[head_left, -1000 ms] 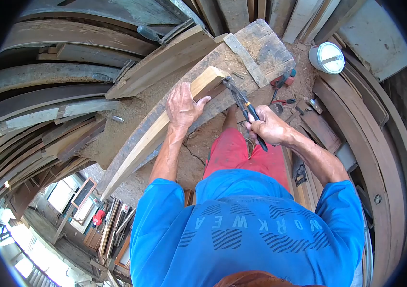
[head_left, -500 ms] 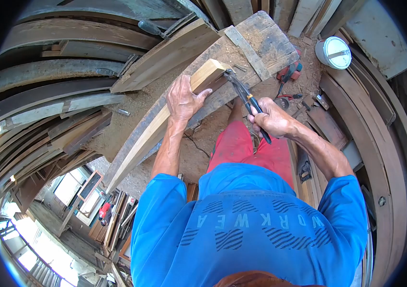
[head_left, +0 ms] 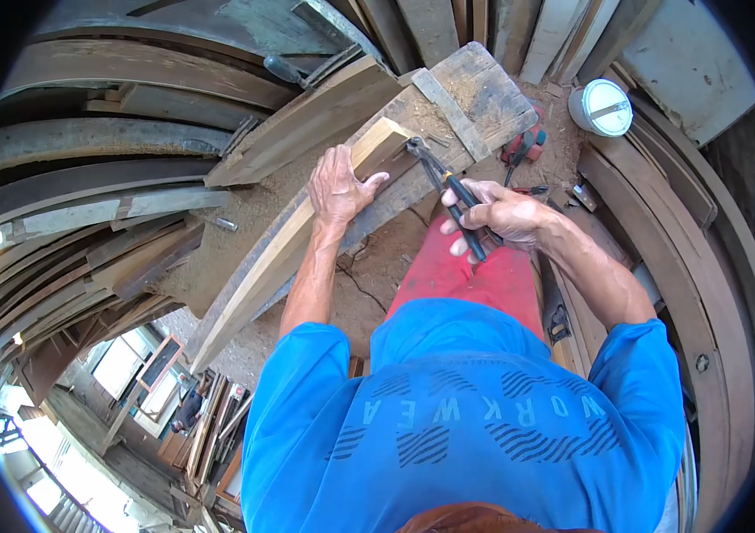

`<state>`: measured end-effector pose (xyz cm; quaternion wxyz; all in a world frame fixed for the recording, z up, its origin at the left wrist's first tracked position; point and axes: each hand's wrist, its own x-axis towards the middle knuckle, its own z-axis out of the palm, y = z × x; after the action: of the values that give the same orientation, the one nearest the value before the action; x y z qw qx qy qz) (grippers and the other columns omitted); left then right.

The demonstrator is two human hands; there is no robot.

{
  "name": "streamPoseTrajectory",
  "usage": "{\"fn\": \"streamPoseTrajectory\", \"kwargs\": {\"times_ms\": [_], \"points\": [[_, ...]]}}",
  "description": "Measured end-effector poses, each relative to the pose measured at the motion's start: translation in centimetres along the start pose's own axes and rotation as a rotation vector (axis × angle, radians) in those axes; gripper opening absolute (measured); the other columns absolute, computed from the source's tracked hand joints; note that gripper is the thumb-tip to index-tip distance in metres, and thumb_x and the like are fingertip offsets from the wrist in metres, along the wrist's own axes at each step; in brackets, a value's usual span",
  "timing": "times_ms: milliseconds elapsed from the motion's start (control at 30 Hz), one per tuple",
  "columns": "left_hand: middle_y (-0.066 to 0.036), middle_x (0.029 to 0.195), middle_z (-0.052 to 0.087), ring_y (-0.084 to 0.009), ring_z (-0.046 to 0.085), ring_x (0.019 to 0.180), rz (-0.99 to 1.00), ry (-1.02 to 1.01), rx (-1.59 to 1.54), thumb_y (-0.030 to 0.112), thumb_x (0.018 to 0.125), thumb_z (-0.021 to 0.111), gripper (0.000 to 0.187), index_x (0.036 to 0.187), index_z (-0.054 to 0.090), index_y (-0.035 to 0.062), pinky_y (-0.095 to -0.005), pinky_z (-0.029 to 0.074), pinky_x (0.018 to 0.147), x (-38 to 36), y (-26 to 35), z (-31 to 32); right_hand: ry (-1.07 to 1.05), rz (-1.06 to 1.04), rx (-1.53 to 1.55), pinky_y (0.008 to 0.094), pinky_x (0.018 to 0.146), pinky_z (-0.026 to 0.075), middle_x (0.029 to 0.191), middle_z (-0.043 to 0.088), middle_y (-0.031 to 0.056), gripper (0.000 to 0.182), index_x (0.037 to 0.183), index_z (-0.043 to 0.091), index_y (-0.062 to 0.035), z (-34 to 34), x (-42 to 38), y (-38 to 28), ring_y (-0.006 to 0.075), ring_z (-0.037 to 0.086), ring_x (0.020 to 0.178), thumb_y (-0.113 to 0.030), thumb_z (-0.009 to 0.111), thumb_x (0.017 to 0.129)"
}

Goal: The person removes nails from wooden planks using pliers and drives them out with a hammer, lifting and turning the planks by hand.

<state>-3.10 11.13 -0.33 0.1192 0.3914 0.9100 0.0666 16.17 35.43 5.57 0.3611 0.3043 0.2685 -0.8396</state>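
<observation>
My left hand [head_left: 338, 188] lies over a long, pale wooden beam [head_left: 249, 291], its thumb on the near side and its fingers across the top. The beam rests on a worn wooden bench [head_left: 504, 96]. In my right hand [head_left: 506, 216] is a pair of pincers [head_left: 435, 169] with black handles and yellow marks, the handles somewhat apart. Its dark jaws meet the beam's far end; whether they grip anything there is too small to tell. A thin slat [head_left: 451, 114] crosses the bench beyond the jaws, with a few nail-like bits and sawdust nearby.
A white lidded bucket [head_left: 604, 108] stands at the upper right. Near the bench, a red power tool [head_left: 527, 142] lies on the dirt floor. Stacked boards [head_left: 93, 133] line the left, and long planks [head_left: 662, 222] the right. A black cable [head_left: 360, 286] trails below the bench.
The pincers' handles have spread wider, and my right fingers have loosened around them. The tool has shifted slightly left and down in view. My left hand stays on the beam.
</observation>
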Motion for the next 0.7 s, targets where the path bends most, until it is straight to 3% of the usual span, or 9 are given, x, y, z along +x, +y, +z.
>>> {"fn": "streamPoseTrajectory", "kwargs": {"times_ms": [33,233,633,700], "points": [[-0.016,0.093,0.061,-0.0374,0.063,0.090,-0.015,-0.021,0.009,0.050,0.062,0.093,0.073,0.104,0.056,0.0029,-0.0478,0.052,0.076,0.0,0.0,0.0,-0.021,0.054,0.034,0.0447,0.063,0.063,0.121,0.058,0.0201,0.049,0.142,0.040,-0.0061,-0.3,0.3,0.2,0.0284,0.073,0.085,0.000,0.050,0.095],[-0.015,0.093,0.061,-0.0373,0.063,0.088,-0.013,-0.016,-0.009,0.048,0.062,0.094,0.071,0.103,0.057,0.0038,-0.0477,0.052,0.075,0.0,-0.1,-0.1,0.140,0.113,0.071,0.0440,0.062,0.062,0.111,0.061,0.0185,0.051,0.143,0.042,-0.0074,0.2,0.6,-0.6,0.0243,0.071,0.082,0.001,0.048,0.094],[-0.014,0.094,0.061,-0.0365,0.063,0.087,-0.028,0.030,0.001,0.045,0.061,0.094,0.067,0.100,0.056,0.0052,-0.0486,0.051,0.072,-0.5,0.7,-0.2,0.242,-0.013,-0.161,0.0348,0.057,0.057,0.106,0.063,0.0161,0.039,0.137,0.044,0.0011,1.9,0.6,-0.3,0.0187,0.066,0.073,-0.003,0.044,0.099],[-0.015,0.099,0.062,-0.0369,0.064,0.094,-0.071,-0.024,0.002,0.042,0.063,0.093,0.064,0.101,0.056,0.0056,-0.0497,0.051,0.076,-0.5,1.0,-0.5,0.234,-0.062,-0.229,0.0339,0.056,0.056,0.104,0.063,0.0157,0.037,0.135,0.044,0.0030,1.5,0.9,0.2,0.0184,0.065,0.071,-0.005,0.045,0.099]]}}
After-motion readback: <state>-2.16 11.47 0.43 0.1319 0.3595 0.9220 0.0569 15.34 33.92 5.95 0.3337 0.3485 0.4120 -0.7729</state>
